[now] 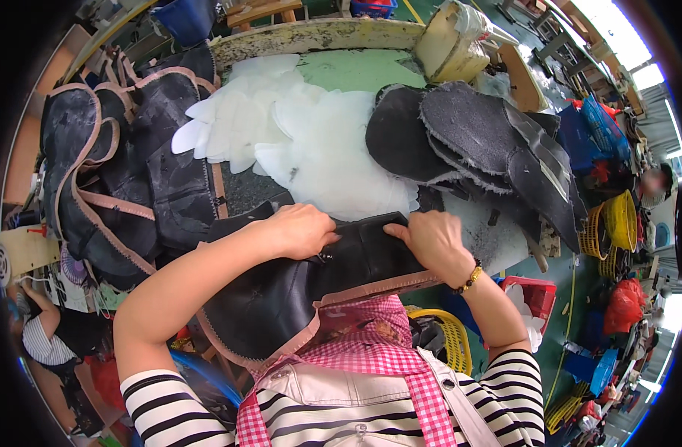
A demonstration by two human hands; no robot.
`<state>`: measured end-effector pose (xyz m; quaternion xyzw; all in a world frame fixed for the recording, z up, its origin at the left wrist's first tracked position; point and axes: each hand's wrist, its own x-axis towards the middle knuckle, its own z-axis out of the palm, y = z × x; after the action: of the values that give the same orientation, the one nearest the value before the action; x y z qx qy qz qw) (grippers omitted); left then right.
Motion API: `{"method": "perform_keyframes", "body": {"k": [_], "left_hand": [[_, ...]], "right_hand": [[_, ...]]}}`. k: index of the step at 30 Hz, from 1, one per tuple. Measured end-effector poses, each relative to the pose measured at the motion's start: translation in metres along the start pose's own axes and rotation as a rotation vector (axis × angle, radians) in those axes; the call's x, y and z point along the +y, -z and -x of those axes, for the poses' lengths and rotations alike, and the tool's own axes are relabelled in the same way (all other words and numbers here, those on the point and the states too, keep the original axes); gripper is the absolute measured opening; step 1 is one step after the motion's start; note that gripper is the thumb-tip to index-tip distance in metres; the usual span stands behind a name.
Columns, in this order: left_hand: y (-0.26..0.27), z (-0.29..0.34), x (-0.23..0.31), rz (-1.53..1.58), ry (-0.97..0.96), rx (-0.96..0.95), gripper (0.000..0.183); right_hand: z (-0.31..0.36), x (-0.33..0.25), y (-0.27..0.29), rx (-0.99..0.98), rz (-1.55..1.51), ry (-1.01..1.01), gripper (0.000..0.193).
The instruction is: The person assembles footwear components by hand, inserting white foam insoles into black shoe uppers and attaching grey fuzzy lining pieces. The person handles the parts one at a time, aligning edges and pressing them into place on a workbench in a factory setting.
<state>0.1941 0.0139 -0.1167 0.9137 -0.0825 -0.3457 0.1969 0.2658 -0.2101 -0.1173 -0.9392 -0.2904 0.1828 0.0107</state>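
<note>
Black, soft and floppy, the pink-edged boot upper [311, 290] is held at the near edge of the worktable [356, 71], pinched at its top rim by the curled fingers of the left hand [300, 229] and the right hand [430, 237].

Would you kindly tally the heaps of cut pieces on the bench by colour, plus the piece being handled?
Black heap with pink trim: 1
White heap: 1
Dark grey heap: 1
Black piece under left hand and right hand: 1
Total: 4
</note>
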Motion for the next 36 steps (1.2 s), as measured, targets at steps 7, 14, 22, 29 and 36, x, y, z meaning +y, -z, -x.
{"method": "perform_keyframes", "body": {"k": [7, 14, 22, 29, 36], "left_hand": [[-0.01, 0.033, 0.008, -0.151, -0.182, 0.275, 0.032], [0.003, 0.126, 0.036, 0.21, -0.336, 0.369, 0.055], [0.0, 0.171, 0.05, 0.007, -0.22, 0.36, 0.05], [-0.005, 0.18, 0.063, -0.015, -0.31, 0.391, 0.031], [-0.014, 0.201, 0.095, -0.309, -0.139, 0.588, 0.025]], "right_hand": [[-0.004, 0.01, 0.016, 0.185, -0.497, 0.635, 0.053], [0.035, -0.019, 0.06, -0.225, -0.749, 1.134, 0.024], [0.069, -0.04, 0.114, -0.378, -0.466, 1.191, 0.039], [0.085, -0.053, 0.148, -0.438, -0.162, 1.216, 0.039], [0.095, -0.067, 0.169, 0.069, 0.315, 1.259, 0.024]]}}
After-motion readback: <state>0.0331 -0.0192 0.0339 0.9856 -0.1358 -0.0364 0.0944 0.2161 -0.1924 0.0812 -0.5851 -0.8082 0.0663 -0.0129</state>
